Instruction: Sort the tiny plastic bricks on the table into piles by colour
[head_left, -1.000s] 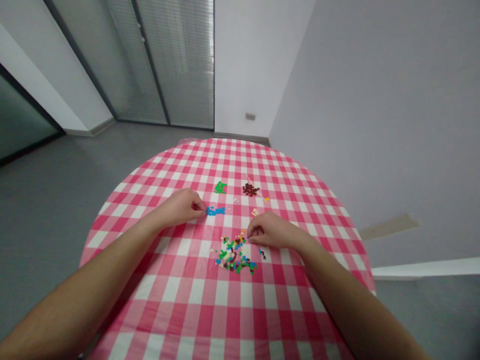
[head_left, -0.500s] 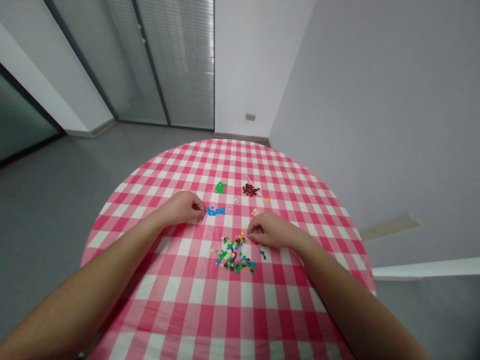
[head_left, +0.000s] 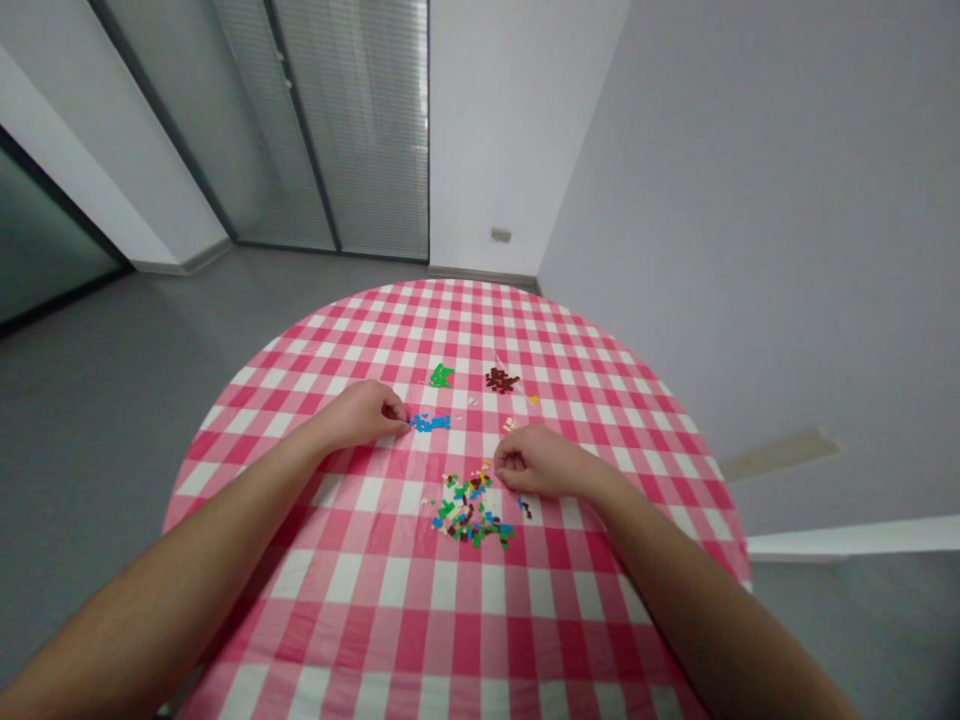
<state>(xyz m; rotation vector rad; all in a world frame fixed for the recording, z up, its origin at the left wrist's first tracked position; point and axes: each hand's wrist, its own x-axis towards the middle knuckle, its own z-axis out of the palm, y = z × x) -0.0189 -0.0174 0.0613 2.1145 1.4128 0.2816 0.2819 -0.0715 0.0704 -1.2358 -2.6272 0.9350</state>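
Observation:
My left hand (head_left: 371, 413) is closed in a pinch at the left edge of a small pile of blue toy bricks (head_left: 433, 423), with a bit of blue at its fingertips. On the right, my right hand (head_left: 538, 461) rests with fingers curled together at the upper right of a mixed pile of tiny bricks (head_left: 472, 515). What its fingertips hold, if anything, is hidden. Green, blue, brown, white and yellow pieces make up that pile. Just beyond the right hand lie a few cream bricks (head_left: 510, 424).
Green bricks (head_left: 441, 376) and dark brown bricks (head_left: 501, 380) lie in separate piles farther back. A yellow piece (head_left: 534, 399) sits right of them. A red-and-white checked cloth (head_left: 390, 620) covers the round table. Beyond stand a wall (head_left: 510, 130) and glass partition (head_left: 367, 130).
Both hands stay in nearly the same places. The left fingertips have shifted very slightly at the blue pile; the piles look unchanged.

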